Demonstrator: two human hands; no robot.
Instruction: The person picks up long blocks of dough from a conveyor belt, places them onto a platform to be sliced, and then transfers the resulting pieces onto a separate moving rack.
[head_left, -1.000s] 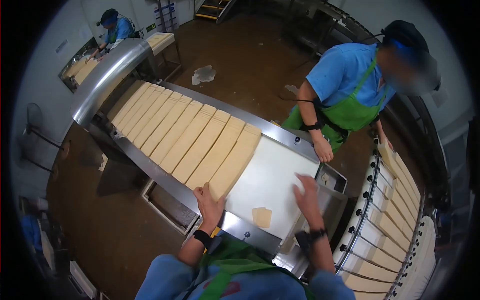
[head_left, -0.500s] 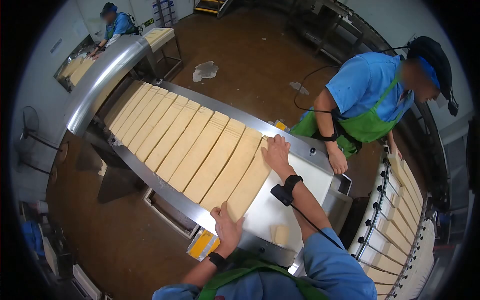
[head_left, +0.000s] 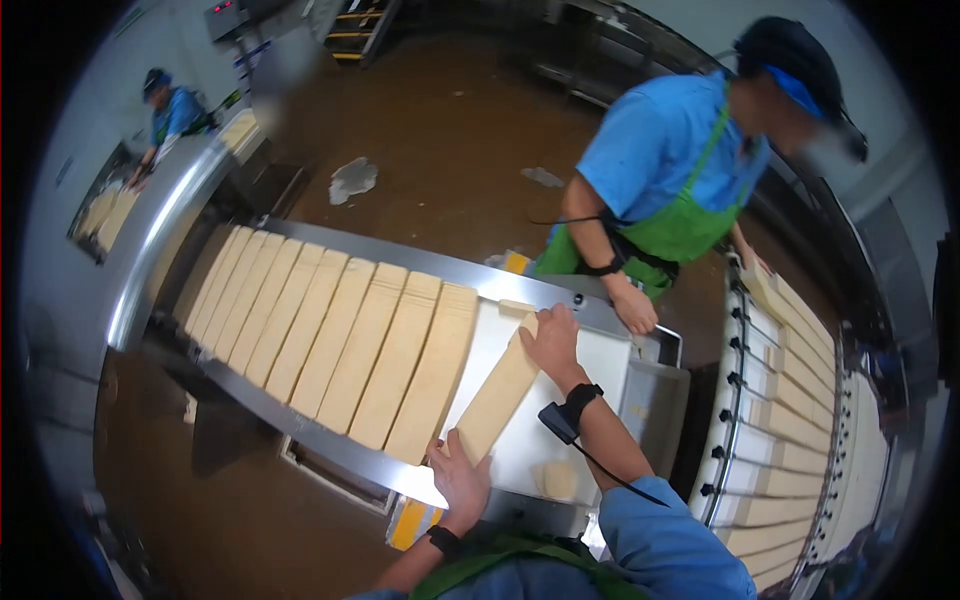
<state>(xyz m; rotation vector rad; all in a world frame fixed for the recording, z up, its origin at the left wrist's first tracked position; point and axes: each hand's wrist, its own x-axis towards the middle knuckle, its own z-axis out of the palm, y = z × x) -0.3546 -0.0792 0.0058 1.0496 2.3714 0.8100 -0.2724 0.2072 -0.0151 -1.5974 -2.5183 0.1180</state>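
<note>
My left hand (head_left: pixel 460 482) and my right hand (head_left: pixel 553 345) grip opposite ends of one long, pale yellow slab that looks like dough (head_left: pixel 498 395). The left fingers curl round its near end and the right fingers close over its far end. It lies slantwise on the white belt (head_left: pixel 590 370), apart from a row of similar slabs (head_left: pixel 385 340) to its left. A thin offcut (head_left: pixel 515 307) rests beside its far end. Near the belt's front edge sits a small pale lump (head_left: pixel 556 480).
A co-worker (head_left: pixel 660 180) stands across the belt on the right, a hand near its metal rail. More slabs lie between bars on a second conveyor (head_left: pixel 785 430). At the row's far end arches a metal hood (head_left: pixel 170 235). Another person (head_left: pixel 172 115) works at the back left.
The end slab has come away from the row, moved right and turned, with both my hands on it. The view has shifted. The co-worker stays beside the belt.
</note>
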